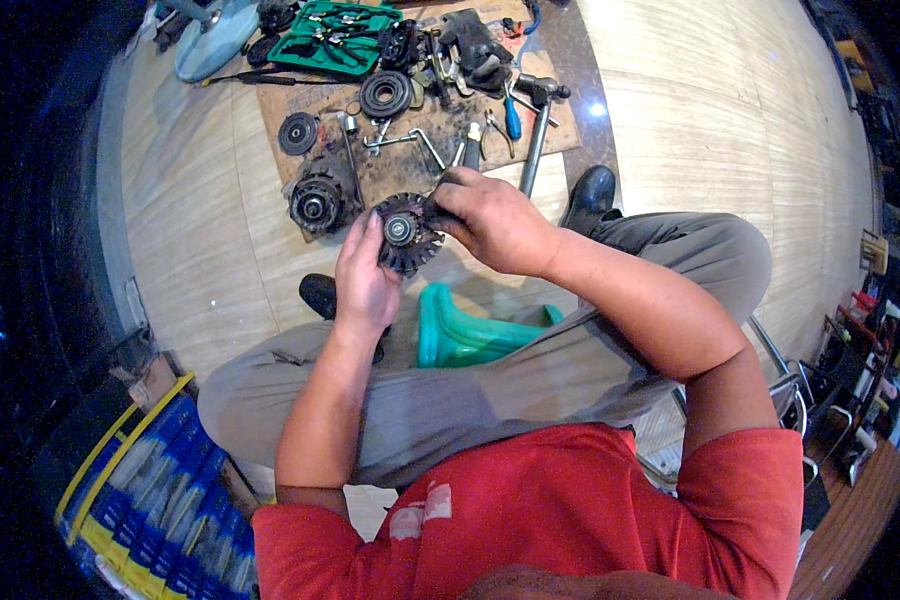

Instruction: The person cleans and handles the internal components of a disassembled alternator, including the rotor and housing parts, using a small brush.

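A dark, grimy toothed round part (413, 258) with a silvery bearing at its centre is held up between my hands over my lap. My left hand (368, 265) grips its left edge, thumb and fingers pressed against it. My right hand (485, 220) has blackened fingers curled closed on the upper right edge; whether anything else is in them is hidden. Just beyond, on a stained cardboard sheet (280, 105), sit a dark cylindrical housing (318, 205), two pulley-like rings (383, 93), a hammer (533, 150), a blue screwdriver (512, 117), pliers (497, 132) and wrenches.
A green case of pliers (335, 35) lies at the back, near a pale blue round base (210, 55). A green plastic stool (435, 335) is below my crossed legs. Blue and yellow racks (160, 460) stand at lower left, cluttered shelving (860, 340) at right.
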Available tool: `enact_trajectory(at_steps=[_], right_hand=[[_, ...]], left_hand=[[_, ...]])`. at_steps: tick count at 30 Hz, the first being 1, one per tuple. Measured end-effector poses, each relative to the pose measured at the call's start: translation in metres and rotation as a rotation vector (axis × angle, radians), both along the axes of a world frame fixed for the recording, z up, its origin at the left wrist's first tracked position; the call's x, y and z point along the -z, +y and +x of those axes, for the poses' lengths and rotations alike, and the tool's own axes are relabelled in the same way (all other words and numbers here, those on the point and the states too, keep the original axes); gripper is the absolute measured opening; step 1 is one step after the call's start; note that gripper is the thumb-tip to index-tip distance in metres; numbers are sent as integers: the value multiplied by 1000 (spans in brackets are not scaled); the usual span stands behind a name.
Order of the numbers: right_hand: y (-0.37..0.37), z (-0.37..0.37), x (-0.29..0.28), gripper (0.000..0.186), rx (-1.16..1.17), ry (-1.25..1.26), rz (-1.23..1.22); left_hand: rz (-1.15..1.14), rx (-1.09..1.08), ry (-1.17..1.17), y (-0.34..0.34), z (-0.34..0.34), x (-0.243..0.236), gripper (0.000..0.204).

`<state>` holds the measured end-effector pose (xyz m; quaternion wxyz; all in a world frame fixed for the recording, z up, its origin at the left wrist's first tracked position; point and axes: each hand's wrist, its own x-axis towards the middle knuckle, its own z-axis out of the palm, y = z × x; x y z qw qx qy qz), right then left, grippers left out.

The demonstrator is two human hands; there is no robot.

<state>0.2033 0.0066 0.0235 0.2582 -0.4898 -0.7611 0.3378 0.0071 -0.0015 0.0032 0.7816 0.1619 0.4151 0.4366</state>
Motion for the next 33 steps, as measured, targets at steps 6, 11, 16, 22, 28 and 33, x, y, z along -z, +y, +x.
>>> enact_trajectory(at_steps=[6,11,16,22,28,33], right_hand=[[8,1,0,32,114,123,-149],[11,1,5,32,171,237,-435],[12,-2,1,27,235,273,-619],[11,-1,-2,24,201,238,-664],[11,-2,0,24,209,221,-691],[10,-2,-5,24,211,241,-719]], left_hand=[[-2,53,-2,-2,-2,2,35],[25,60,-25,-2,-1,1,39],[-6,6,-6,-2,1,-4,41],[-34,25,-19,-1,-1,-6,42],[-47,9,-53,1,-1,-5,43],[-18,10,-89,0,0,-4,44]])
